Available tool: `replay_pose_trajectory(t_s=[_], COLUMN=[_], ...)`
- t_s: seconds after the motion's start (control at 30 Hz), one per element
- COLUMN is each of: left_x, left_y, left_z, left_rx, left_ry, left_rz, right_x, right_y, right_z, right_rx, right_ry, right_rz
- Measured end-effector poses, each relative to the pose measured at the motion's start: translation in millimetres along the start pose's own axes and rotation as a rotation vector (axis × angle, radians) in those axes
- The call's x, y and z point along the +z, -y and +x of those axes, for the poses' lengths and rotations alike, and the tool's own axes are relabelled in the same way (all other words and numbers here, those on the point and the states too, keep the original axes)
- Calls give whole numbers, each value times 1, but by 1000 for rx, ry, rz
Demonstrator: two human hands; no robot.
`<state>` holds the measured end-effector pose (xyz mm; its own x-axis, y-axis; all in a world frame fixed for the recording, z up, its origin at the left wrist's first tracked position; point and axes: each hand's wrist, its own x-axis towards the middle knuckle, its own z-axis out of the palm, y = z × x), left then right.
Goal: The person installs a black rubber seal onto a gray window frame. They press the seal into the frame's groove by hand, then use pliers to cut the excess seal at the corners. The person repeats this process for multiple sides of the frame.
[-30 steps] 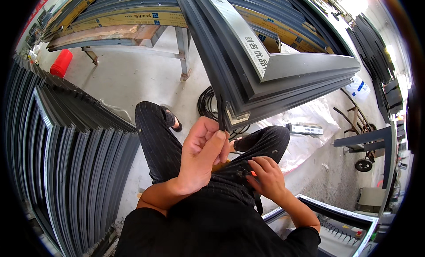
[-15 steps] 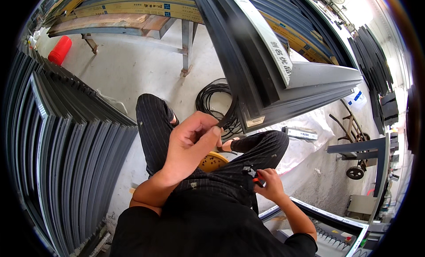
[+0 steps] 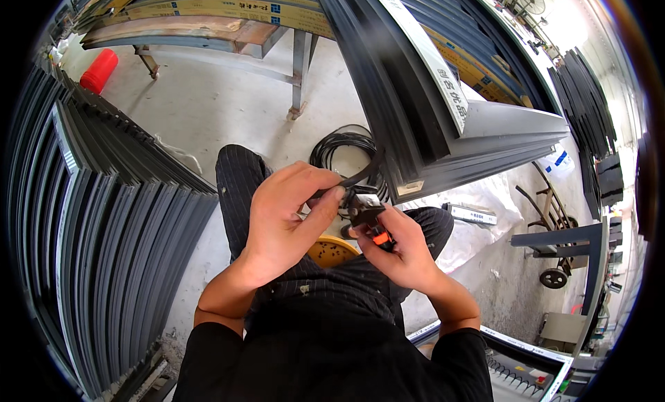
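Between the thumb and fingers of my left hand (image 3: 280, 222) is a black rubber strip (image 3: 366, 172), which curves up to the corner of a dark window frame (image 3: 410, 153). My right hand (image 3: 405, 253) is closed round a hand cutter (image 3: 366, 209) with orange and black handles. The cutter's head is close beside my left fingertips, at the strip. Whether its jaws touch the strip I cannot tell. Behind my hands a coil of black strip (image 3: 339, 140) lies on the floor.
Many dark frames (image 3: 131, 263) stand stacked at left. A workbench (image 3: 187, 38) and a red cylinder (image 3: 99, 71) are farther back. A yellow stool (image 3: 331, 252) shows between my legs. At right are plastic sheeting (image 3: 492, 201), a hand cart (image 3: 554, 249) and a grey stand (image 3: 564, 237).
My right hand has come up and left from my thigh with the cutter, reaching my left fingertips. My left hand still holds the strip near the frame corner.
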<state>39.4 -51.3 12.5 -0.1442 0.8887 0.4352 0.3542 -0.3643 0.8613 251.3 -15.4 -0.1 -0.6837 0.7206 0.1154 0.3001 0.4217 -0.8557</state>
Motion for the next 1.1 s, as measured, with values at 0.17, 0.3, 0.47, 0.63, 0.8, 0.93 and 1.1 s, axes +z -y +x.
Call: replay_pose_trajectory(t_s=[0.17, 0.3, 0.47, 0.63, 0.8, 0.93, 1.1], left_x=[-9, -10, -8, -2, -1, 1, 6], left_y=[-1, 4, 4, 3, 4, 4, 4], left_z=[7, 9, 5, -1, -1, -3, -2], left_rx=[149, 231, 231, 234, 268, 245, 221], left_ry=[17, 1, -5, -54, -81, -79, -86], left_rz=[174, 220, 242, 311, 301, 292, 295], right_x=[4, 3, 5, 6, 5, 5, 2], right_y=[3, 5, 9, 16, 19, 14, 14], right_z=[9, 12, 13, 13, 13, 16, 14], right_rx=[-34, -42, -76, -73, -92, -125, -87], right_ry=[-23, -23, -78, -115, -134, -149, -155], right_rz=[-131, -200, -280, -375, -426, -428, -529])
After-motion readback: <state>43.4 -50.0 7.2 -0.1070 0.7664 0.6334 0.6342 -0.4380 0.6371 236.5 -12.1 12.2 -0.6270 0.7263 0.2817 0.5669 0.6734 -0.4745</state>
